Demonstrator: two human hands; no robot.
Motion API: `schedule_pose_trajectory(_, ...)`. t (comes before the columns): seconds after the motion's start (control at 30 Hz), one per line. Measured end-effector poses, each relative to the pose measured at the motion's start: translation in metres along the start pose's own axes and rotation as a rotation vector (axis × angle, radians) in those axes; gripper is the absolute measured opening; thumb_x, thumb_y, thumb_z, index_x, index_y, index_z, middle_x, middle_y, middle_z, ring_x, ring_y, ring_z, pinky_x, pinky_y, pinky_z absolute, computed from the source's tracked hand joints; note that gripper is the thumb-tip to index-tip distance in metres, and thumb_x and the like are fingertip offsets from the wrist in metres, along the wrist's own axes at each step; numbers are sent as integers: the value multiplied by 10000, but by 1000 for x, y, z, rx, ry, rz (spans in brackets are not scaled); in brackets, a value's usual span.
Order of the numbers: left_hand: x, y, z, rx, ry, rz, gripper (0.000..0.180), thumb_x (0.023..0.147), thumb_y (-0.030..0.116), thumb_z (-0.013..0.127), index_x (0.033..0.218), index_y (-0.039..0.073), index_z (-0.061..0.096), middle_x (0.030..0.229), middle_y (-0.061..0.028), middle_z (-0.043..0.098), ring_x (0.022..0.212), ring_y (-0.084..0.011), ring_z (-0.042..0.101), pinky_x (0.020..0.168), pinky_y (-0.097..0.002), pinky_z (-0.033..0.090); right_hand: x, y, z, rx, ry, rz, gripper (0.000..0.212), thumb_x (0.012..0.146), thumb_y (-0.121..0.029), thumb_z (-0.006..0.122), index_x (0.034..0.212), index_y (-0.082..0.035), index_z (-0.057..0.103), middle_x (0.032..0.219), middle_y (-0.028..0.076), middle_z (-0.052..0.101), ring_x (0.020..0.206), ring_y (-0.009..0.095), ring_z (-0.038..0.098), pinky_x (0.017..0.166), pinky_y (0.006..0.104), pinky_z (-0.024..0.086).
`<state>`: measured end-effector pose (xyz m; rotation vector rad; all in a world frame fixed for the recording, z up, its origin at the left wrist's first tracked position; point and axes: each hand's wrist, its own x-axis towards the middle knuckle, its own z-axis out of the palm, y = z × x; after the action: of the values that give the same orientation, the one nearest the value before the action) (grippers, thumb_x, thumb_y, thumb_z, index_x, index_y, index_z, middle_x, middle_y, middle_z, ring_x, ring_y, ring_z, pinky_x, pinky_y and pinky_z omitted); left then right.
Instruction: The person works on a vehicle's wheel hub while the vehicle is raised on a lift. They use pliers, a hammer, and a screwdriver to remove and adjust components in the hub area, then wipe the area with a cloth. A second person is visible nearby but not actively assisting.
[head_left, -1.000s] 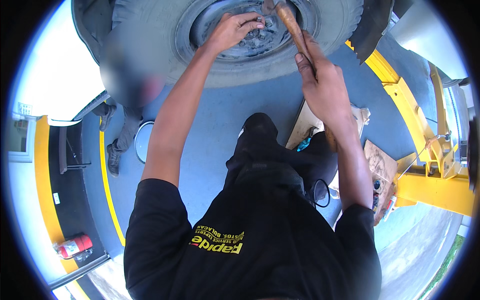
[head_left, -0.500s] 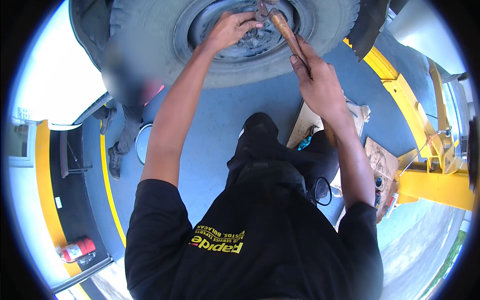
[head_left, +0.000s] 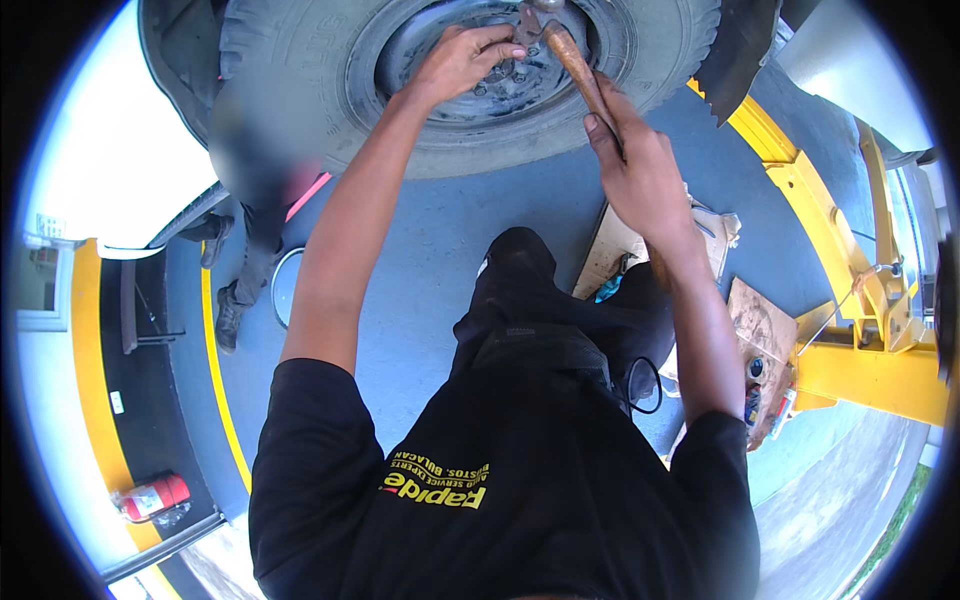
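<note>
A large tyre (head_left: 480, 160) on its grey wheel rim (head_left: 400, 75) fills the top of the head view. My right hand (head_left: 640, 165) is wrapped round the wooden handle of a hammer (head_left: 575, 65), which slants up and left over the wheel. The hammer's metal head is at the top edge, close to my left fingertips and partly out of view. My left hand (head_left: 465, 62) reaches to the wheel's hub (head_left: 505, 85) with thumb and fingers pinched. What they hold, if anything, is too small to make out.
Yellow lift arms and a post base (head_left: 870, 375) stand at the right. Soiled cardboard (head_left: 765, 320) with small items lies on the blue floor (head_left: 420, 260). At the left are another person's legs (head_left: 255, 250), a round white-edged object (head_left: 287, 288) and a red fire extinguisher (head_left: 158, 497).
The hammer and my right hand have shifted very slightly right. My left hand stays at the hub. The other person's foot has moved a little, and more of a pink-red strip shows beside them.
</note>
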<state>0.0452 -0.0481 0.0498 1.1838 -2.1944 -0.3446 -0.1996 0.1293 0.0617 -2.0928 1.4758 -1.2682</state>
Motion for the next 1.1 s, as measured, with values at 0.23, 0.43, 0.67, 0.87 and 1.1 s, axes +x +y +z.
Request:
schedule_pose_trajectory(0.23,-2,-10,4,-102,27,67,346,1028,400,742,1297,187,790,1012,-72,829,840,-197,732,839,-412,560,-5,-21,-6,81,-1,60,491,1089,-192,611,1549,-39,532,1284,327,694,1241,547,610,1062,554,508)
schedule_pose_trajectory(0.43,-3,8,-4,-39,-54,-39,341,1033,386,740,1293,172,789,1029,-68,830,903,-186,754,860,-398,565,-2,-16,-18,-19,-43,84,500,1101,-202,611,1575,-73,521,1266,327,700,1167,527,662,991,516,542)
schedule_pose_trajectory(0.67,2,-5,4,-60,-4,29,319,1043,381,733,1254,148,789,924,-81,794,795,-173,658,819,-374,541,-1,-3,-7,-5,65,-69,492,1113,-201,624,1574,-49,539,1042,262,739,804,245,665,836,375,547)
schedule_pose_trajectory(0.87,-9,4,-5,-58,-8,-72,307,1061,348,717,1221,94,781,988,-76,801,929,-170,729,864,-360,566,-17,3,-9,68,18,165,490,1111,-188,622,1576,-56,542,909,174,692,786,196,621,787,359,532)
schedule_pose_trajectory(1.1,-62,35,61,-512,360,98,309,1041,387,726,1143,107,807,963,-68,757,897,-241,725,905,-392,575,-75,141,-15,-238,-178,360,383,1039,-241,637,1387,-89,683,1066,268,759,991,459,747,853,525,582)
